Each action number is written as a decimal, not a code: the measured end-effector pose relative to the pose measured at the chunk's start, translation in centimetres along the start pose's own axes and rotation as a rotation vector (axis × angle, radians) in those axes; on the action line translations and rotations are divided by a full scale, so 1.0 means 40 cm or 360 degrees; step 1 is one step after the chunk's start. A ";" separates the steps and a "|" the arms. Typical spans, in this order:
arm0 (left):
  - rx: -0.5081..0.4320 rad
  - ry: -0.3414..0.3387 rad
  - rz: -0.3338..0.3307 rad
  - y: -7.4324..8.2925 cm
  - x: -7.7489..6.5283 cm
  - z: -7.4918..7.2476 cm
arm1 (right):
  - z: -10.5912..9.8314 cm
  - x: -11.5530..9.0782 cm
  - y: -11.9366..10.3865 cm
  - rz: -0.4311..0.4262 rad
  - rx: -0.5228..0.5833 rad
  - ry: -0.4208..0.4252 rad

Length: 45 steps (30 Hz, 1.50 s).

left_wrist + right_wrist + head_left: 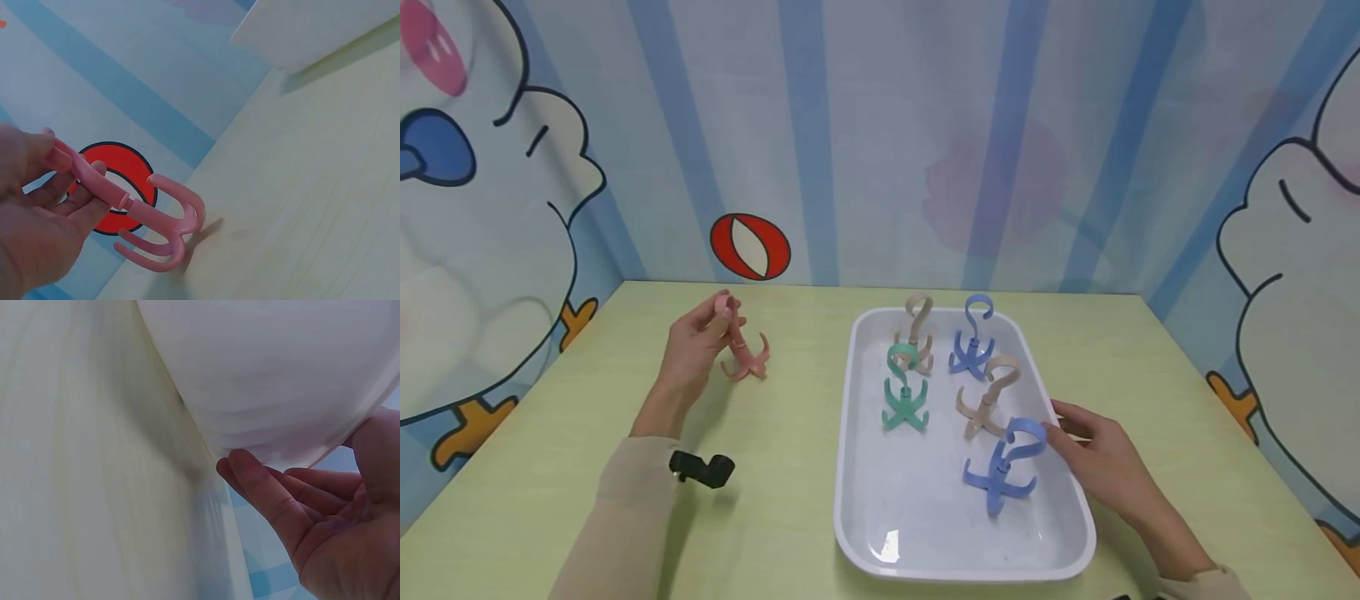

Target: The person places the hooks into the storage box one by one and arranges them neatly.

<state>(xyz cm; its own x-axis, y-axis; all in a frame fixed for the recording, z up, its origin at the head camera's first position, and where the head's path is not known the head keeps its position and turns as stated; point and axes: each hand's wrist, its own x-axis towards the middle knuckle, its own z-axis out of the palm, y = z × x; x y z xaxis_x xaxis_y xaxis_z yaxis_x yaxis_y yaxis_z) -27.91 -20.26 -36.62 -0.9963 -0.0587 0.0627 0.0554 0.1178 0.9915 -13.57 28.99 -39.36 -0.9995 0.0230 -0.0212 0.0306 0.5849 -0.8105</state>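
Note:
My left hand [694, 350] holds a pink plastic hook hanger [747, 354] by its upper curved end, just left of the table's middle. In the left wrist view the hanger [156, 219] slants down, its upturned prongs low over the tabletop and its shadow beside them. At the right side of a white tray [865, 533], my right hand [1105, 458] grips the rim, thumb on top. The right wrist view shows the fingers [269, 494] against the outside of the tray wall [281, 375].
Inside the tray stand several similar hangers: a green one [906, 408], beige ones [981, 412] and blue ones [997, 479]. The pale yellow-green table [775, 500] ends at a cartoon-printed backdrop [880, 167] behind and at both sides.

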 end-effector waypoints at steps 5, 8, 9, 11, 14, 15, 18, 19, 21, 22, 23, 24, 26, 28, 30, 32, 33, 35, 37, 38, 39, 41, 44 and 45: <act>-0.0074 -0.0100 0.0002 0.003 -0.007 -0.008 | 0.001 0.000 0.001 0.0009 -0.0021 -0.0001; -0.0113 -0.0141 0.0010 0.006 -0.011 -0.011 | 0.001 -0.001 0.000 0.0016 -0.0020 -0.0002; -0.0133 -0.0155 0.0020 0.007 -0.012 -0.012 | 0.001 -0.001 0.000 0.0014 -0.0018 -0.0003; -0.0171 -0.0177 0.0038 0.011 -0.014 -0.013 | 0.001 -0.002 -0.002 0.0021 -0.0013 -0.0004; -0.0241 -0.0205 0.0057 0.015 -0.017 -0.014 | 0.001 -0.003 -0.005 0.0028 -0.0008 -0.0003; -0.0257 -0.0210 0.0059 0.016 -0.018 -0.014 | 0.001 -0.003 -0.006 0.0030 -0.0009 -0.0004; -0.0295 -0.0227 0.0064 0.019 -0.021 -0.013 | 0.001 -0.004 -0.009 0.0044 -0.0012 -0.0005; -0.0305 -0.0231 0.0066 0.020 -0.022 -0.012 | 0.001 -0.004 -0.009 0.0049 -0.0020 -0.0005; -0.0321 -0.0237 0.0066 0.021 -0.025 -0.009 | 0.002 -0.004 -0.010 0.0055 -0.0029 -0.0006; -0.0334 -0.0242 0.0069 0.021 -0.025 -0.008 | 0.002 -0.003 -0.010 0.0056 -0.0030 -0.0005; -0.0345 -0.0245 0.0070 0.022 -0.026 -0.006 | 0.002 -0.003 -0.010 0.0056 -0.0035 -0.0005; -0.0355 -0.0247 0.0070 0.022 -0.027 -0.005 | 0.002 -0.002 -0.010 0.0054 -0.0036 -0.0004; -0.0367 -0.0249 0.0068 0.022 -0.027 -0.001 | 0.001 -0.001 -0.009 0.0039 -0.0034 -0.0005; -0.0380 -0.0252 0.0064 0.023 -0.028 0.001 | 0.001 -0.001 -0.010 0.0032 -0.0034 -0.0005; -0.0400 -0.0261 0.0060 0.023 -0.029 0.003 | 0.001 -0.001 -0.010 0.0032 -0.0035 -0.0006; -0.0427 -0.0279 0.0062 0.025 -0.030 0.004 | 0.002 -0.002 -0.012 0.0042 -0.0038 -0.0006; -0.0445 -0.0291 0.0066 0.026 -0.030 0.004 | 0.003 -0.002 -0.012 0.0046 -0.0039 -0.0009; -0.0489 -0.0316 0.0071 0.028 -0.031 0.004 | 0.003 -0.003 -0.012 0.0052 -0.0034 -0.0013; -0.0531 -0.0337 0.0077 0.031 -0.033 0.005 | 0.002 -0.003 -0.011 0.0044 -0.0023 -0.0016; -0.0554 -0.0348 0.0079 0.032 -0.034 0.006 | 0.001 -0.004 -0.011 0.0043 -0.0019 -0.0017; -0.0574 -0.0357 0.0081 0.033 -0.035 0.006 | 0.000 -0.003 -0.010 0.0037 -0.0014 -0.0019; -0.0612 -0.0370 0.0083 0.034 -0.038 0.007 | 0.000 -0.004 -0.009 0.0033 -0.0007 -0.0019; -0.0690 -0.0392 0.0081 0.034 -0.043 0.010 | 0.000 -0.006 -0.009 0.0044 -0.0010 -0.0019; -0.0721 -0.0395 0.0075 0.034 -0.045 0.011 | 0.000 -0.006 -0.009 0.0043 -0.0011 -0.0018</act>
<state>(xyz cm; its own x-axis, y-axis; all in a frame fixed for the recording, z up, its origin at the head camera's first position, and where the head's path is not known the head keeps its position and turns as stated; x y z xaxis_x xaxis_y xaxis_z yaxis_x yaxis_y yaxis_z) -26.08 -19.56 -35.42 -0.9746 0.1798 0.1338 0.0685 -0.3296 0.9416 -13.34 28.76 -39.06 -0.9983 0.0298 -0.0498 0.0578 0.5897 -0.8055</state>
